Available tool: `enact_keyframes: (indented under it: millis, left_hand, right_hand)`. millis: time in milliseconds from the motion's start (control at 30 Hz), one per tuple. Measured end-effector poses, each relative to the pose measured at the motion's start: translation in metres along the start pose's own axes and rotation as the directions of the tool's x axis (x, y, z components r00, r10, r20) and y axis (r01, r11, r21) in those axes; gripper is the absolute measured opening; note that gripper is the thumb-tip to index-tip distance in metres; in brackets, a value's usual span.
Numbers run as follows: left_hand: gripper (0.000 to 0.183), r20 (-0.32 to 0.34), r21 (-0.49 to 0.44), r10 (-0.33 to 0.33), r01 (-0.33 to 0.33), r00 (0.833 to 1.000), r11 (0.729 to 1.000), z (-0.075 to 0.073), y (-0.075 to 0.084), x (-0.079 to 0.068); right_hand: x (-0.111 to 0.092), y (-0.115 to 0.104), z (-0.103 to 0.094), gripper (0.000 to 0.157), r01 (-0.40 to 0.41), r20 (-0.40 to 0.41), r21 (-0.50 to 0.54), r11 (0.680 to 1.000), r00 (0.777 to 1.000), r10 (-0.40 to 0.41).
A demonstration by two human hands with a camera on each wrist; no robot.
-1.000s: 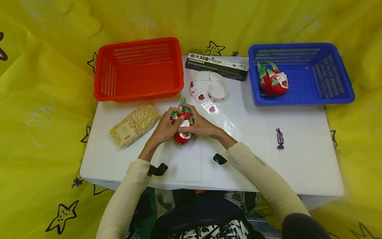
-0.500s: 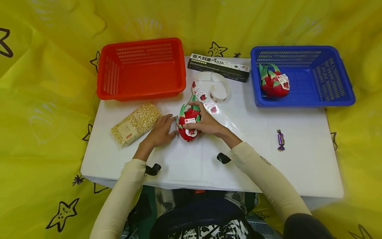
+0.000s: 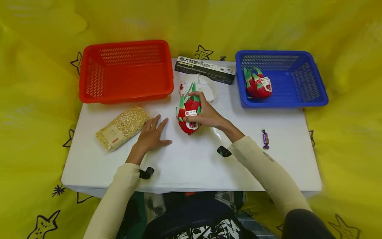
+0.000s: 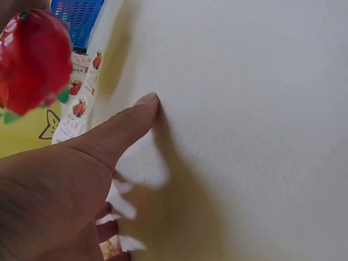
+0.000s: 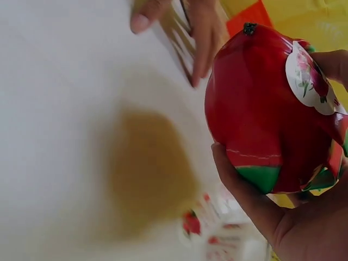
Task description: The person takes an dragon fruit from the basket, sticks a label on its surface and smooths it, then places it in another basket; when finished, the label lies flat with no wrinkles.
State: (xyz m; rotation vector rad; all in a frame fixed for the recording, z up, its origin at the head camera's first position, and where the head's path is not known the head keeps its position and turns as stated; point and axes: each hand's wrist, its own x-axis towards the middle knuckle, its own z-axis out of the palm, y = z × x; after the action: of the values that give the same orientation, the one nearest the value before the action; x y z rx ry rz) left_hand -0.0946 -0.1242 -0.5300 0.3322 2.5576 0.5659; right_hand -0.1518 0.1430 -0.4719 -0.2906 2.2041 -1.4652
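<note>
In the head view my right hand [image 3: 207,114] grips a red and green dragon fruit [image 3: 184,124] bearing a white sticker [image 5: 309,79]. The right wrist view has it raised off the table, its shadow falling below, with fingers curled round its side. My left hand [image 3: 150,137] lies spread, fingers straight, beside a clear bag of yellow corn kernels [image 3: 131,119]; whether its fingertips touch the bag I cannot tell. Behind the held fruit is a strip of fruit stickers [image 4: 81,103], partly hidden by it in the head view.
An orange-red basket [image 3: 128,96] stands at the back left. In the blue basket [image 3: 286,103] at the back right lies another stickered dragon fruit [image 3: 256,88]. A black and white pasta box [image 3: 206,69] sits between them. A purple wrapped candy [image 3: 265,139] lies on the right.
Both hands were on the dragon fruit a second ago. The left hand has let go and moved left toward the corn bag. The right hand has kept hold and lifted the fruit.
</note>
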Motion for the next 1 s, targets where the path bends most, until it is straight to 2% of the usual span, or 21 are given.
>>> enact_keyframes:
  millis: [167, 367, 533, 700, 867, 1000]
  left_hand:
    - [0.097, -0.01, -0.049, 0.011, -0.012, 1.0, 0.999, 0.002, -0.007, -0.003]
    - [0.097, -0.008, -0.07, 0.028, -0.029, 1.0, 0.997, 0.003, -0.002, -0.002]
    - [0.098, -0.002, -0.068, 0.024, -0.024, 1.0, 0.997, 0.0, -0.001, -0.004]
    - [0.099, -0.01, -0.073, 0.028, -0.029, 1.0, 0.997, -0.005, 0.001, -0.002]
    - [0.102, 0.002, -0.078, 0.026, -0.026, 1.0, 0.997, -0.008, 0.006, -0.001]
    - [0.103, 0.017, -0.087, 0.028, -0.027, 0.999, 0.996, -0.007, 0.009, -0.004]
  right_hand:
    - [-0.005, -0.017, -0.039, 0.092, 0.004, -0.047, -0.058, 0.998, 0.999, -0.007]
    - [-0.025, -0.032, -0.115, 0.091, -0.005, -0.153, -0.167, 0.986, 0.988, -0.021]
    - [-0.043, -0.04, -0.181, 0.092, -0.108, -0.227, -0.246, 0.963, 0.972, 0.051]
    - [-0.054, -0.04, -0.236, 0.098, -0.201, -0.26, -0.263, 0.944, 0.957, 0.132]
    - [-0.066, -0.037, -0.278, 0.11, -0.306, -0.271, -0.327, 0.894, 0.937, 0.221]
    - [-0.075, -0.022, -0.301, 0.116, -0.382, -0.262, -0.362, 0.85, 0.917, 0.301]
